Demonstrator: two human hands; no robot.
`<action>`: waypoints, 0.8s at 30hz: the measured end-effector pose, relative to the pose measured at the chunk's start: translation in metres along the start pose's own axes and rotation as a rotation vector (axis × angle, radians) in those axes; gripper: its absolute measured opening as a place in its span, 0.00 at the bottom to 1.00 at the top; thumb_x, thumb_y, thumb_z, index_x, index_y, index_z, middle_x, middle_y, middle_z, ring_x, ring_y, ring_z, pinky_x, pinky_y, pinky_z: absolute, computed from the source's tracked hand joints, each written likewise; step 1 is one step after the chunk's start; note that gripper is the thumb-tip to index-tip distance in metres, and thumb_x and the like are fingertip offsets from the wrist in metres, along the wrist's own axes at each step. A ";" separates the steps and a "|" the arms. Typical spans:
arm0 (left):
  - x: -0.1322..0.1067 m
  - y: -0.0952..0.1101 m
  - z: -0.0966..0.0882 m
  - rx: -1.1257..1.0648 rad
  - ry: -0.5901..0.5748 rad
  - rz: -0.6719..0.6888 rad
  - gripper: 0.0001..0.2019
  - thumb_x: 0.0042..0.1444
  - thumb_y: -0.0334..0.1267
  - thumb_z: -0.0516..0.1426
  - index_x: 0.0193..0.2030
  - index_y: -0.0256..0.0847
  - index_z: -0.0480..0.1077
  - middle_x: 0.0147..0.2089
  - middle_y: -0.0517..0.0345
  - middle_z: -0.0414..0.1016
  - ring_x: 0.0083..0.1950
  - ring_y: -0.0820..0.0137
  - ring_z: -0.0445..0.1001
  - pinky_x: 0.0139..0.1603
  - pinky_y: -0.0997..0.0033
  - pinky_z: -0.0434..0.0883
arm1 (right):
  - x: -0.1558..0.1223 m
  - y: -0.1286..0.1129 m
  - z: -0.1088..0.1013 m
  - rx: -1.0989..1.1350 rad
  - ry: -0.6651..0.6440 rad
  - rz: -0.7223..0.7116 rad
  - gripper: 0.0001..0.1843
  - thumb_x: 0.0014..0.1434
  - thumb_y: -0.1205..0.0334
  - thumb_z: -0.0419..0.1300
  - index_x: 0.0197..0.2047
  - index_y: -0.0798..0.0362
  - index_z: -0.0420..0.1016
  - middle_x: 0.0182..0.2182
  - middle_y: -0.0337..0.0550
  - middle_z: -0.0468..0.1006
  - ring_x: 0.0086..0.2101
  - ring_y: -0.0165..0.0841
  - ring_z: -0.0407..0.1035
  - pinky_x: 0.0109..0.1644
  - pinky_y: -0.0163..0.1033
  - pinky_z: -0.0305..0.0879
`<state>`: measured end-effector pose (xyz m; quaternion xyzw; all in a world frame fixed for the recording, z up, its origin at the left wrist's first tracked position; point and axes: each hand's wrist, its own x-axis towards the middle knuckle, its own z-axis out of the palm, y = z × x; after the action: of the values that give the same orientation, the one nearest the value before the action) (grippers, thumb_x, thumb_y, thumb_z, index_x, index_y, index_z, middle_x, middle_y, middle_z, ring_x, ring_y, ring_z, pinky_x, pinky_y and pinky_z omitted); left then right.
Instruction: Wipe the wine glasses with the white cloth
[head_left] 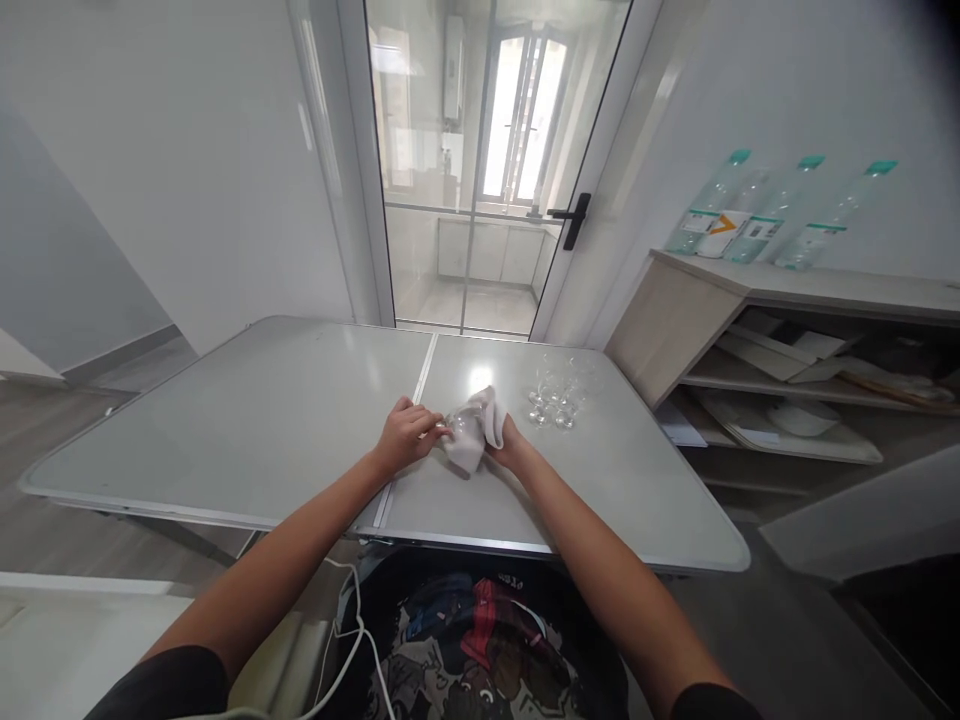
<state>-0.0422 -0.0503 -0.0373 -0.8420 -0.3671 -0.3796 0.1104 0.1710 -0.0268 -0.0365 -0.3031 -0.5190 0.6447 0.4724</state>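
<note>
My left hand (406,434) pinches one end of a clear glass (456,420) above the table, just right of the seam. Around the glass's other end is a white cloth (491,418), gripped in my right hand (510,444). The cloth hides part of the glass and most of my right fingers. To the right of my hands, several clear glasses (555,405) stand close together on the table; their outlines are faint.
The pale folding table (262,420) has a metal edge. Beyond it is a glass door (427,240) with a black handle. At right, a shelf unit (705,265) carries several plastic bottles (750,235). A white cable (356,600) hangs near my lap.
</note>
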 end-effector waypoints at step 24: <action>0.002 -0.001 0.002 -0.063 -0.021 0.058 0.13 0.68 0.48 0.58 0.36 0.43 0.75 0.28 0.59 0.80 0.30 0.70 0.76 0.38 0.62 0.60 | -0.003 -0.005 -0.012 -0.208 0.103 0.117 0.18 0.43 0.53 0.72 0.34 0.57 0.83 0.16 0.37 0.75 0.18 0.33 0.69 0.21 0.34 0.64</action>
<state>-0.0407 -0.0475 -0.0371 -0.8591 -0.3317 -0.3789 0.0910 0.1840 -0.0250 -0.0349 -0.4130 -0.5396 0.5972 0.4262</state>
